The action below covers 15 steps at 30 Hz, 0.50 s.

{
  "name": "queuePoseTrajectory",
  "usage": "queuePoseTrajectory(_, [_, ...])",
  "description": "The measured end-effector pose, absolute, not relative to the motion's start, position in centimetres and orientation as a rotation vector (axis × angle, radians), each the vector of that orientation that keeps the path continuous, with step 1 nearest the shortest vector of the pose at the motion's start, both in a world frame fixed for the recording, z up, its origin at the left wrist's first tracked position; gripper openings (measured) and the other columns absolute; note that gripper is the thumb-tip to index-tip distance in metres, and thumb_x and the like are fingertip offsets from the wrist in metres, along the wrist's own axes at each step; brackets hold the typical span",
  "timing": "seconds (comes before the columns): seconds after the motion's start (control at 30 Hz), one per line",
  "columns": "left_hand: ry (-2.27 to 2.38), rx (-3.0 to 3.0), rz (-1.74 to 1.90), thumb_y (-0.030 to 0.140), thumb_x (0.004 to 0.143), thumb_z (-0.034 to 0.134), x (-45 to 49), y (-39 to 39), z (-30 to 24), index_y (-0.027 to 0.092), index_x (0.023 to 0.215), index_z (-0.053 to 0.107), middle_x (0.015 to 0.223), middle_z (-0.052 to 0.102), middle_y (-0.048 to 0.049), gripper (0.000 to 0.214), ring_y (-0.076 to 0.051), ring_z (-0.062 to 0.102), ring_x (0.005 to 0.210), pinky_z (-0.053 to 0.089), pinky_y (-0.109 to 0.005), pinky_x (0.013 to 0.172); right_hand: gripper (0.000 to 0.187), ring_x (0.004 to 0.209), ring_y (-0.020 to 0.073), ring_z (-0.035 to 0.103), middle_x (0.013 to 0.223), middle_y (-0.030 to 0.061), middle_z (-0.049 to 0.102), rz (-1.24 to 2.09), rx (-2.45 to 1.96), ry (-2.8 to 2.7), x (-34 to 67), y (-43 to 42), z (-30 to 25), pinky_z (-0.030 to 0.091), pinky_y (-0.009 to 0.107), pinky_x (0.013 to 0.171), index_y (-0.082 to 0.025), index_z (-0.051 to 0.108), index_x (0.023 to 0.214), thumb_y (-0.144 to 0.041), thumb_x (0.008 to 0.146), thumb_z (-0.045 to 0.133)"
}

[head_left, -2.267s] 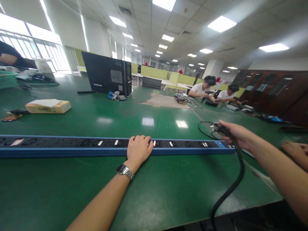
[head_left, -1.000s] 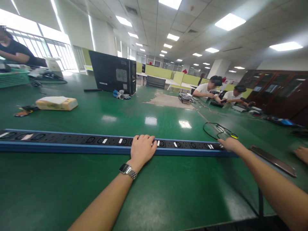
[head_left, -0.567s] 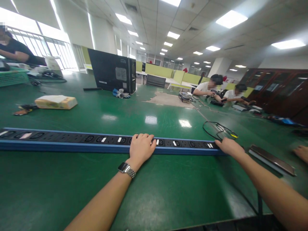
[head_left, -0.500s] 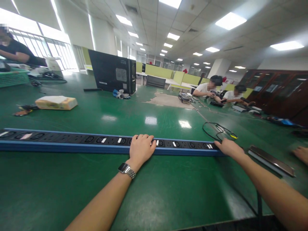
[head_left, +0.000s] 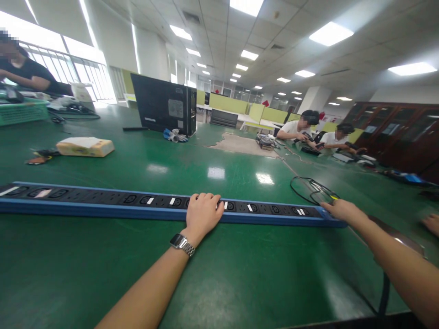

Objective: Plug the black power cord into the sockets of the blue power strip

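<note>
A long blue-sided power strip with black sockets and several white labels lies across the green table. My left hand, wearing a watch at the wrist, is wrapped over the strip's middle, fingers on the far edge. At the strip's right end, my right hand is closed with its fingertips on the end piece; its palm side is hidden. Behind this hand is a loop of black cable with a yellow tag. Another black cable hangs below my right forearm.
A tissue pack and a black computer tower with gloves by it stand beyond the strip. A dark flat object is partly behind my right forearm. Another person's hand shows at the right edge. Co-workers sit farther off.
My right hand has slid right along the strip, uncovering its blue end. My left hand stays on the middle of the strip. The view has shifted slightly.
</note>
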<state>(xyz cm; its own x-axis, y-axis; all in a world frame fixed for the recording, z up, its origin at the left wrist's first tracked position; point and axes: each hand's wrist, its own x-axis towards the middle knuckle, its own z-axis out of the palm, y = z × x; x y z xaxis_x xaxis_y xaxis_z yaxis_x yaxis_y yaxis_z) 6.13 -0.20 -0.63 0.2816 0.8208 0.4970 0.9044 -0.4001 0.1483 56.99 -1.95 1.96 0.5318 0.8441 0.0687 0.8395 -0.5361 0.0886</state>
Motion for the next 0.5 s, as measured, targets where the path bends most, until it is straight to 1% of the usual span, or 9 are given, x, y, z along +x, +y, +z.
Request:
queuePoseTrajectory(0.13, [-1.601,-2.371,-0.780,0.038,0.093,0.039,6.1,-0.2,-0.7,0.023,0.102,0.067,0.093,0.069,-0.0077,0.033,-0.024,0.057,0.094,0.031,-0.040,0.088,0.066,0.092,0.0343,0.065,0.098,0.0215,0.068,0.064,2.640,1.482,56.6,-2.2,1.0,0.050,0.041,0.076,-0.010,0.068,0.093,-0.064,0.083,0.032])
queuePoseTrajectory(0.3, [-1.601,-2.378,-0.786,0.038,0.092,0.040,6.1,-0.1,-0.8,0.023,0.102,0.067,0.094,0.069,-0.0082,0.033,-0.025,0.057,0.094,0.032,-0.040,0.087,0.064,0.095,0.0332,0.064,0.103,0.0237,0.066,-0.002,2.569,1.464,56.0,-1.6,1.1,0.049,0.040,0.079,-0.007,0.068,0.095,-0.059,0.084,0.033])
queuePoseTrajectory(0.5, [-1.621,-2.371,-0.770,0.038,0.093,0.039,6.1,-0.1,-0.7,0.024,0.102,0.067,0.095,0.070,-0.0072,0.033,-0.024,0.058,0.095,0.032,-0.039,0.089,0.065,0.095,0.0341,0.064,0.102,0.0237,0.067,0.057,2.624,1.463,55.5,-2.2,0.5,0.049,0.042,0.079,-0.008,0.066,0.101,-0.061,0.084,0.033])
